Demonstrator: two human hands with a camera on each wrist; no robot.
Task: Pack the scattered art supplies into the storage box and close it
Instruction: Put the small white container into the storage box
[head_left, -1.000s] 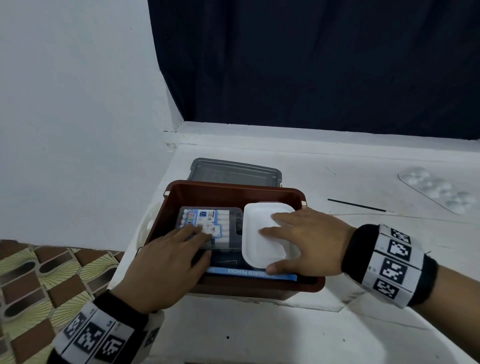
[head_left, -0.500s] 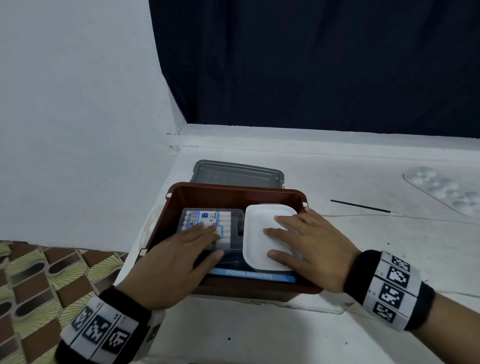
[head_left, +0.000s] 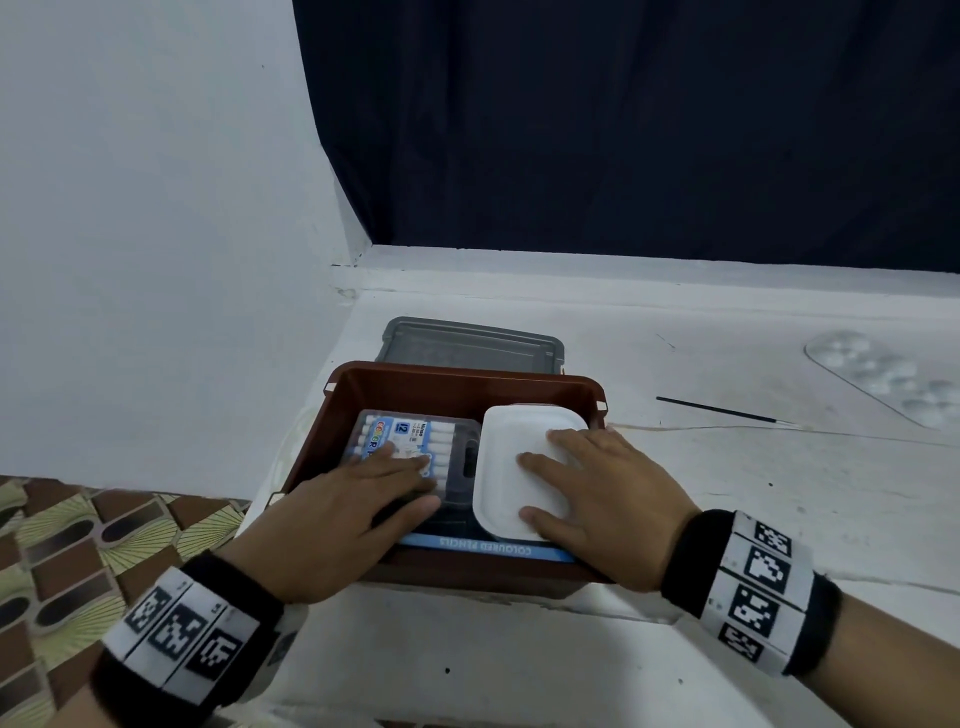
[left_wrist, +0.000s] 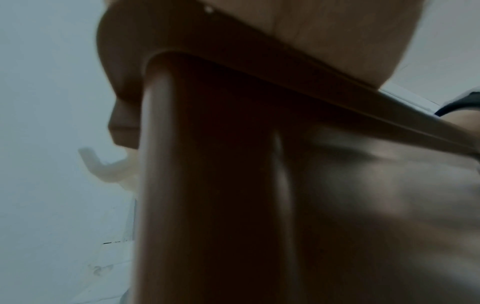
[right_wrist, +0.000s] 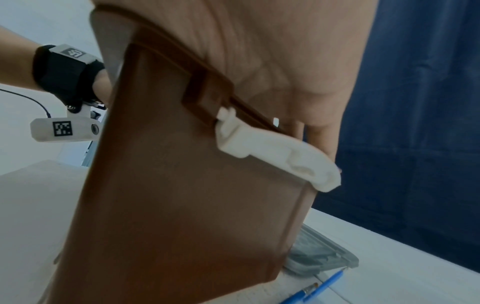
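A brown storage box stands open on the white surface. Inside lie a clear case of colour pens, a white square dish and a blue coloured-pencils pack under them. My left hand rests flat on the pen case, fingers straight. On the white dish lies my right hand, fingers spread and straight. The grey lid lies behind the box. In the wrist views I see only the box's brown outer wall close up.
A thin black brush and a clear paint palette lie on the surface to the right. Blue brushes lie by the lid in the right wrist view. A white wall stands left, a dark curtain behind, patterned floor at lower left.
Both hands shifted slightly: the right hand slid back toward me over the dish, and the left stayed on the pen case. The box contents have not moved.
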